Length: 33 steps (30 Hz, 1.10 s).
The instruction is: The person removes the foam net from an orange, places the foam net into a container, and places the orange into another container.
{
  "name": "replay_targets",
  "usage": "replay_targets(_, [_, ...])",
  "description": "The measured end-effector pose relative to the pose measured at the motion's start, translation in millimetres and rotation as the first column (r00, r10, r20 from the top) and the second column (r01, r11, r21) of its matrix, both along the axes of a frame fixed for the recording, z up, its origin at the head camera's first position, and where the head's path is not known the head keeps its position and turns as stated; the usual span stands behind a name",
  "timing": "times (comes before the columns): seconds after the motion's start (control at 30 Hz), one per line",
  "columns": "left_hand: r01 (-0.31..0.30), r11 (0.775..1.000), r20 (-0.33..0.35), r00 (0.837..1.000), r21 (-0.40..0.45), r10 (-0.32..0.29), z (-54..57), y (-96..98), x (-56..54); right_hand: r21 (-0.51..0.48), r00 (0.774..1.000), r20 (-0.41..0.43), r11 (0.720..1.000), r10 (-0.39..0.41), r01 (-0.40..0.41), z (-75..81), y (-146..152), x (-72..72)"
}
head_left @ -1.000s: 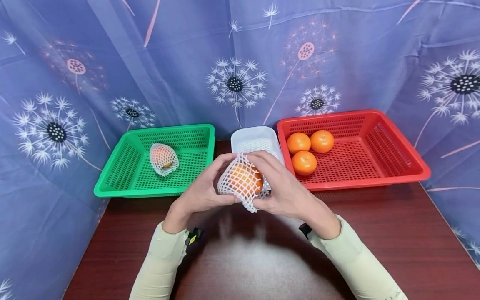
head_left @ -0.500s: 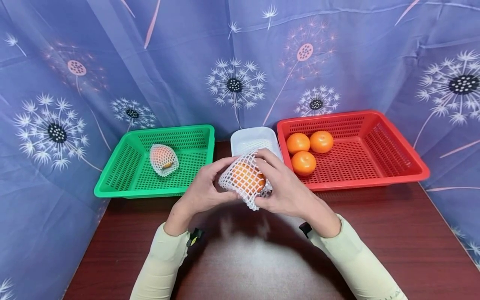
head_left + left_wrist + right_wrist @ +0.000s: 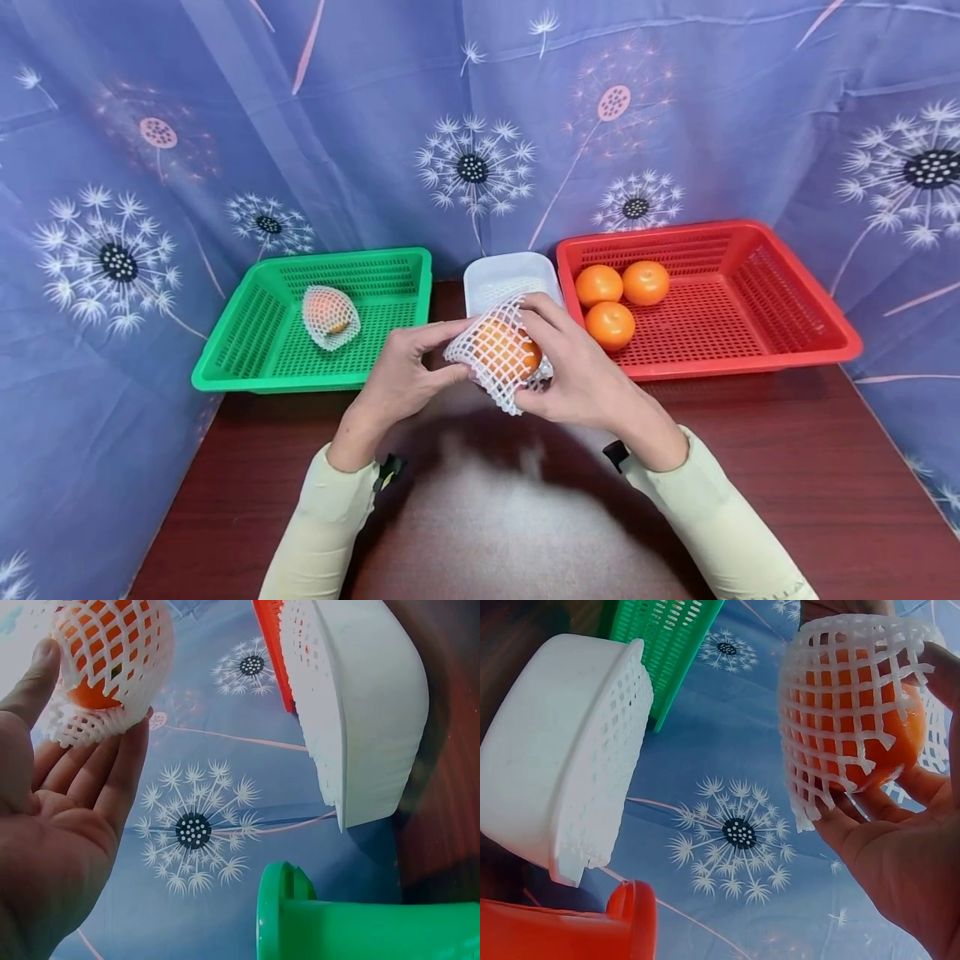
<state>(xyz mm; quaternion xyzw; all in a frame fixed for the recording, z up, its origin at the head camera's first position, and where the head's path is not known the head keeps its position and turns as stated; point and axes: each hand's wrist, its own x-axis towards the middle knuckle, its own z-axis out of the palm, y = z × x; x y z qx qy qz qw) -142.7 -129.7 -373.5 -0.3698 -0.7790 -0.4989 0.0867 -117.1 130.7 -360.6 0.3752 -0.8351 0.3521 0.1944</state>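
Observation:
Above the table, both hands hold an orange (image 3: 907,729) inside a white foam net (image 3: 491,333). The net covers most of the fruit; bare peel shows at its open right side. My left hand (image 3: 401,371) grips the net's left end between thumb and fingers, as the left wrist view also shows. My right hand (image 3: 581,367) holds the net's open edge from the right, its lower fingers beneath the orange in the right wrist view. Some right fingertips are hidden behind the net. Behind the hands stands a white basket (image 3: 506,265), partly covered, with foam nets in it.
A green basket (image 3: 262,385) at the left holds one netted orange (image 3: 328,315). In the red basket (image 3: 750,362) at the right lie three bare oranges (image 3: 611,325). Patterned blue cloth (image 3: 360,150) hangs behind the dark wooden table (image 3: 787,467).
The netted orange has shifted slightly right and tilted, with its open side turned toward the right. My left fingers have drawn back toward the net's left end; my right hand keeps its hold.

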Motion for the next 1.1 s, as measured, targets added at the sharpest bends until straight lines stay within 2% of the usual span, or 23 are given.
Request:
replay_targets(0.27, [0.000,0.992,0.000,1.000,0.129,0.000,2.0,-0.7,-2.3,0.007,1.000,0.008,1.000,0.010,-0.010,-1.2,2,-2.1])
replay_targets(0.37, [-0.015,0.989,0.009,1.000,0.148,0.013,2.5,-1.0,-2.5,0.012,1.000,0.011,1.000,0.019,-0.019,-0.9,3,-2.3])
replay_targets(0.6, [-0.026,0.992,0.019,1.000,0.127,0.024,2.1,-4.6,-1.9,0.023,0.999,0.019,0.999,0.028,-0.028,-1.2,4,-2.5])
replay_targets(0.87, [-0.071,0.993,0.024,0.997,0.094,0.069,1.9,-11.2,-3.8,-0.040,0.999,0.013,0.998,0.039,-0.038,-1.2,11,-2.3])
replay_targets(1.1, [-0.081,0.992,0.044,0.996,0.096,0.077,1.8,-12.8,-4.2,-0.060,0.999,0.014,0.997,0.050,-0.049,0.3,15,-2.8])
